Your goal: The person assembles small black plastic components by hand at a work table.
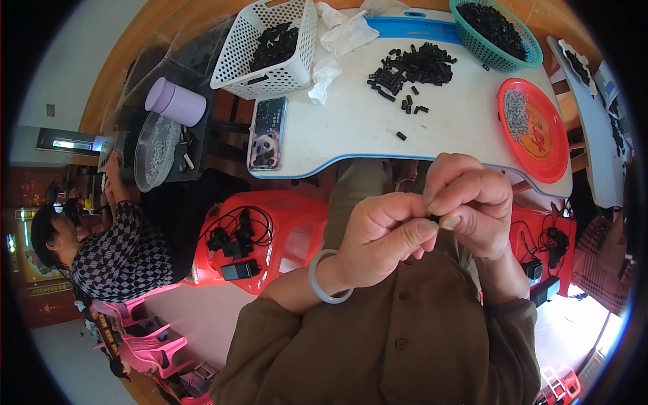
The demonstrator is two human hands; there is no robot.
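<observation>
My left hand (385, 239), with a pale bangle (324, 277) at the wrist, is pinched closed in front of my chest. My right hand (476, 202) meets it there, thumb and forefinger pressed together. Between the fingertips shows a small black piece (434, 218), mostly hidden by the fingers. Beyond my hands, a heap of short black cylindrical pieces (432, 64) lies on the white table (324, 128). Several stray ones sit in front of it, the nearest black piece (401, 136) close to the table's edge. A red plate (557, 162) at the right holds small grey-silver parts (516, 113).
A white perforated basket (297, 71) and a green basket (472, 40), both with black pieces, stand at the back. A phone (268, 135) lies at the table's left. Red stools (297, 209) bear cables. Another person (121, 243) works at the left beside a purple cup (175, 101).
</observation>
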